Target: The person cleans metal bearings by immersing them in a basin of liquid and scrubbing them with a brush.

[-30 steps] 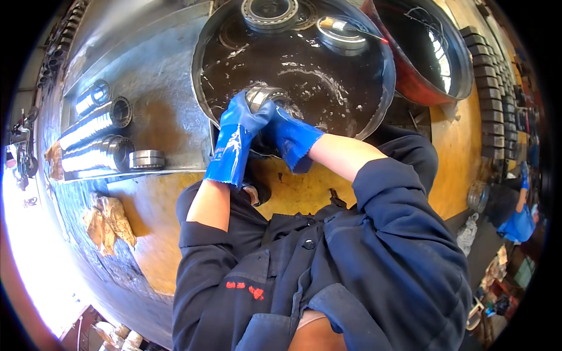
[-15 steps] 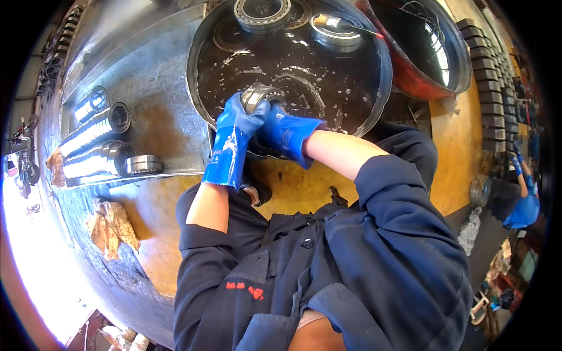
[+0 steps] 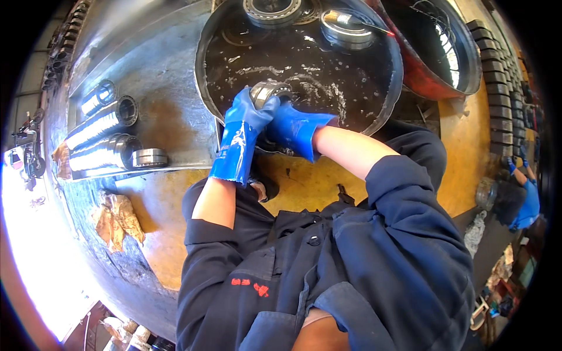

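Note:
Both of my hands wear long blue rubber gloves. Over the near edge of a round basin (image 3: 202, 88) of dark liquid, they hold a metal roller bearing (image 3: 266, 92). My left hand (image 3: 250, 112) grips its left side, fingers wrapped round it. My right hand (image 3: 285, 124) is closed at its lower right, with its fingers largely hidden behind the glove and the bearing. Farther back in the basin, a large bearing (image 3: 272, 14) sits in the liquid. Beside it a brush (image 3: 342, 17) lies across another bearing ring (image 3: 346, 40).
On the metal tray (image 3: 170, 99) at left lie rows of bearings (image 3: 105, 149) and a single bearing (image 3: 150, 157). A crumpled cloth (image 3: 117, 221) is below. At upper right stands a red drum (image 3: 410, 64) of dark liquid, near stacked dark blocks (image 3: 497, 88). Another person (image 3: 527, 202) works far right.
The view has shifted, so the whole scene appears slightly to the right. Both hands still hold the bearing at the basin's near edge, and its tilt has changed slightly.

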`<action>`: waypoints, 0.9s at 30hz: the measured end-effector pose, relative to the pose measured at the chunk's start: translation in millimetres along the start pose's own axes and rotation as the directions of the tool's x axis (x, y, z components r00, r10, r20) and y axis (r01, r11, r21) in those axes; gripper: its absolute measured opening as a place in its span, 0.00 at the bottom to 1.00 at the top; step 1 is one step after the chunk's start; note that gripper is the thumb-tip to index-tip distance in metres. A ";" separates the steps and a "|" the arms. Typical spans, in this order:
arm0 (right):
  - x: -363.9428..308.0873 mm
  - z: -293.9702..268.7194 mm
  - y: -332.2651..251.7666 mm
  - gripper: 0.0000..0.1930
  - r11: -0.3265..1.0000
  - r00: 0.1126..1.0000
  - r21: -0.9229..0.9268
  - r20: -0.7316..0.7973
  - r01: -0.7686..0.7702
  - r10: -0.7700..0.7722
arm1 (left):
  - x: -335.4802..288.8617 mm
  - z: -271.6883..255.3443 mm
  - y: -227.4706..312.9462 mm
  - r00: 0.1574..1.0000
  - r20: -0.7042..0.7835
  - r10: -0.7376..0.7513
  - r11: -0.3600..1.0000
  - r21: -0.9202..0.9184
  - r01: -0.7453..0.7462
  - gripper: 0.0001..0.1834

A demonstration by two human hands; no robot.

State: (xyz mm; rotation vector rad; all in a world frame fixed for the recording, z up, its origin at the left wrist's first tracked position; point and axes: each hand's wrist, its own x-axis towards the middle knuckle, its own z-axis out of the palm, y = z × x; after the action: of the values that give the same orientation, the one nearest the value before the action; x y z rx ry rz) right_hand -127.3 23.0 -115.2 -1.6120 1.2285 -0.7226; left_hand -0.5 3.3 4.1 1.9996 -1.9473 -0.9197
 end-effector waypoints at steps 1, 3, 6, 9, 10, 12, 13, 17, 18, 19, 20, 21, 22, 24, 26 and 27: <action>1.2 4.4 -1.5 0.16 0.894 0.944 -0.375 -0.116 0.246 -0.309 | 0.7 0.8 2.9 1.000 0.012 0.021 1.000 0.014 -0.021 0.48; -1.2 7.9 3.8 0.16 0.880 0.991 0.457 0.094 -0.128 0.095 | -1.0 4.1 9.0 0.999 0.015 -0.028 0.999 0.021 0.028 0.48; -3.0 -17.8 17.2 0.21 0.918 0.900 -0.369 0.336 -0.143 0.275 | -3.9 -0.4 13.6 0.998 0.036 -0.044 0.999 -0.018 0.044 0.47; -5.8 -29.5 -3.1 0.21 0.671 0.776 0.416 0.473 -0.614 0.417 | -9.8 -17.5 4.5 0.996 0.056 -0.067 0.996 -0.059 0.070 0.43; -5.5 -34.2 3.3 0.21 0.570 0.758 0.503 0.478 -0.650 0.444 | -9.1 -18.5 6.5 0.995 0.058 -0.078 0.995 -0.060 0.081 0.40; 5.6 -35.4 17.6 0.16 0.871 0.806 0.170 0.492 -0.460 0.330 | -6.8 -5.7 14.9 0.999 0.005 -0.038 0.998 -0.053 0.039 0.39; 6.7 -31.2 22.0 0.14 0.948 0.809 -0.012 0.519 -0.317 0.277 | -6.9 0.8 17.8 1.000 -0.020 -0.022 0.999 -0.049 0.021 0.39; -2.6 6.2 -2.1 0.15 0.997 0.999 0.064 0.005 0.048 -0.049 | 4.6 4.8 -5.3 0.999 0.028 0.019 0.998 -0.052 -0.018 0.42; 0.4 3.0 -26.3 0.15 0.981 0.985 -0.097 -0.027 0.166 -0.169 | -2.5 -7.0 -4.5 0.999 0.048 -0.020 0.997 -0.078 0.024 0.42; 1.2 -2.8 -37.3 0.16 0.955 0.976 -0.205 0.033 0.215 -0.213 | -7.0 -10.5 -4.1 0.999 0.017 -0.047 0.998 -0.047 0.047 0.42; -0.1 -5.2 -41.4 0.16 0.913 0.964 -0.308 0.095 0.265 -0.248 | -11.1 -11.8 -3.2 0.997 -0.010 -0.071 0.997 -0.016 0.070 0.42; 0.4 -8.8 -23.3 0.17 0.997 0.981 -0.061 0.191 0.039 -0.026 | -11.6 -9.1 6.3 0.997 -0.027 -0.071 0.997 0.009 0.072 0.43; 0.6 -17.7 14.5 0.18 0.959 0.935 0.159 0.308 -0.234 0.177 | -7.7 -0.5 22.6 0.999 0.020 -0.036 0.999 -0.006 0.036 0.43; 2.3 -21.0 27.2 0.20 0.806 0.827 0.346 0.486 -0.481 0.285 | -4.4 -1.5 20.2 0.997 0.062 -0.042 0.999 -0.014 0.043 0.43; -3.5 -31.4 33.8 0.22 0.806 0.831 0.359 0.485 -0.471 0.270 | -3.0 -0.2 14.6 0.999 0.043 -0.024 0.999 -0.022 0.025 0.43; -5.9 -35.8 29.1 0.23 0.806 0.832 0.364 0.490 -0.466 0.260 | -4.6 -1.5 11.3 0.999 0.031 -0.020 0.999 -0.024 0.021 0.44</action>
State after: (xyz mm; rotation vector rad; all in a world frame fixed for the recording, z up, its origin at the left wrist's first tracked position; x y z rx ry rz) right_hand -171.3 15.5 -128.2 -1.0003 0.9164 -0.3511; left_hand -8.7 6.1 12.8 2.0075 -1.9250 -0.9798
